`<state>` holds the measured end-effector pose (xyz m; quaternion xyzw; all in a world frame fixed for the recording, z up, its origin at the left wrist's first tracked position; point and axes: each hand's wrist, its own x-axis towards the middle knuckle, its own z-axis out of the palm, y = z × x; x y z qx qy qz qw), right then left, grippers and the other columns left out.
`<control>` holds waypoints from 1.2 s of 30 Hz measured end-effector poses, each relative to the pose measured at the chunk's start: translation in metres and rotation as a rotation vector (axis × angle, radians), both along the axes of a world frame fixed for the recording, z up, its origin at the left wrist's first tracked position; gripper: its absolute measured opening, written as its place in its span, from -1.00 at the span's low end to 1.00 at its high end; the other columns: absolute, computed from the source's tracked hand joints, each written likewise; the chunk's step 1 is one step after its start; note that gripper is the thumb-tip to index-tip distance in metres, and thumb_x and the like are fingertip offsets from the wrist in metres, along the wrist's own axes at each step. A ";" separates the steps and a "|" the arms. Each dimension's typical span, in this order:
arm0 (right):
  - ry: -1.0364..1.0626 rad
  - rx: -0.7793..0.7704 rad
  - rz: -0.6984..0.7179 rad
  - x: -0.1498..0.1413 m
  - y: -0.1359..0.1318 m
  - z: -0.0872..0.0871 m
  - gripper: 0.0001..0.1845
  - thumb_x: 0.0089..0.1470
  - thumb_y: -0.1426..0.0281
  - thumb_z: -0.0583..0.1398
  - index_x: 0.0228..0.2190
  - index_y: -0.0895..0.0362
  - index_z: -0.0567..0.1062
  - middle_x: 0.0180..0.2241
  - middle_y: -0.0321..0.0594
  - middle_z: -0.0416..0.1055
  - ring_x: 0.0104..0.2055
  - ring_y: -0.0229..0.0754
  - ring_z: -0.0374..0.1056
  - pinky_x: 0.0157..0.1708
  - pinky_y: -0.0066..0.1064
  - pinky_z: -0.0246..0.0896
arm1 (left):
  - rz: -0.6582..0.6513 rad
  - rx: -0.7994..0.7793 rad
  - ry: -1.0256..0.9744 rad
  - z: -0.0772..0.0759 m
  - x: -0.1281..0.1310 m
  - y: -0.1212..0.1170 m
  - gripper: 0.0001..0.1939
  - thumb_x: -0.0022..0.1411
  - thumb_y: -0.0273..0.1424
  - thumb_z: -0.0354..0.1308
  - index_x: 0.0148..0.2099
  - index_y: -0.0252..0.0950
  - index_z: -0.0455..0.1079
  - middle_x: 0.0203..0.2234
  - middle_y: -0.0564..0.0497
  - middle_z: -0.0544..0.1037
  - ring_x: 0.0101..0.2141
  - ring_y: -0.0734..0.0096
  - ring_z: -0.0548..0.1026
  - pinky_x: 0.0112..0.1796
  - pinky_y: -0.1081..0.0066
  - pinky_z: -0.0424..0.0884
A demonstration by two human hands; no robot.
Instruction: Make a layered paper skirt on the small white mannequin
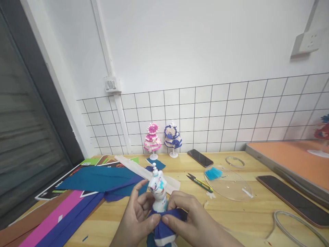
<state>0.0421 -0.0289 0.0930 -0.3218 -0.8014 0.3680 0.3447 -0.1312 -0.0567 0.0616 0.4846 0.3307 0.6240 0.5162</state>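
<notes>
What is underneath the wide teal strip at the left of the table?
Printed sheets with dark areas and white borders stick out from under the teal strip. Whatever lies beneath its middle is covered.

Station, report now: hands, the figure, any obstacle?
Both hands closed on blue fabric at waist of white figure. Figure upright, slightly tilted. Yellow-green snips beyond right hand, not touching.
</notes>
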 end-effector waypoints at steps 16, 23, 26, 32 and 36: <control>-0.026 -0.009 -0.010 0.005 -0.001 0.006 -0.81 0.01 0.35 0.17 -0.56 0.17 0.44 -0.51 -0.26 0.41 -0.41 -0.24 0.30 -0.40 -0.46 0.17 | -0.079 -0.006 -0.026 0.007 -0.004 0.000 0.02 -0.09 -0.30 0.33 0.23 -0.05 -0.32 -0.31 0.01 0.37 -0.30 0.30 0.45 -0.28 0.37 0.31; -0.068 0.002 0.012 0.012 -0.001 0.012 -0.82 0.05 0.37 0.15 -0.50 0.14 0.52 -0.53 -0.29 0.45 -0.47 -0.29 0.31 -0.48 -0.53 0.16 | -0.001 -0.018 -0.039 0.006 -0.002 0.000 0.06 -0.08 -0.28 0.32 0.27 -0.11 -0.36 -0.44 0.08 0.39 -0.38 0.38 0.42 -0.34 0.44 0.28; -0.096 0.042 0.002 0.013 -0.004 0.014 -0.88 0.02 0.39 0.17 -0.44 0.11 0.52 -0.48 -0.28 0.47 -0.45 -0.28 0.34 -0.47 -0.53 0.20 | 0.005 -0.007 -0.046 0.005 0.001 -0.001 0.08 -0.09 -0.27 0.32 0.28 -0.12 -0.36 -0.43 0.06 0.40 -0.38 0.37 0.42 -0.32 0.42 0.28; -0.087 0.155 0.067 0.012 -0.007 0.013 -0.94 -0.03 0.47 0.21 -0.46 0.09 0.51 -0.47 -0.30 0.46 -0.42 -0.28 0.34 -0.40 -0.50 0.23 | 0.032 0.013 -0.020 0.005 0.006 -0.002 0.03 -0.07 -0.26 0.29 0.28 -0.15 -0.31 -0.40 0.04 0.39 -0.33 0.33 0.43 -0.25 0.37 0.27; 0.012 0.128 0.120 0.011 -0.006 0.010 -0.95 -0.02 0.47 0.23 -0.45 0.09 0.50 -0.42 -0.33 0.45 -0.41 -0.34 0.32 -0.41 -0.56 0.21 | 0.024 0.037 -0.004 0.005 0.009 -0.003 -0.03 -0.04 -0.27 0.27 0.27 -0.13 -0.28 -0.37 0.02 0.39 -0.29 0.30 0.43 -0.20 0.35 0.26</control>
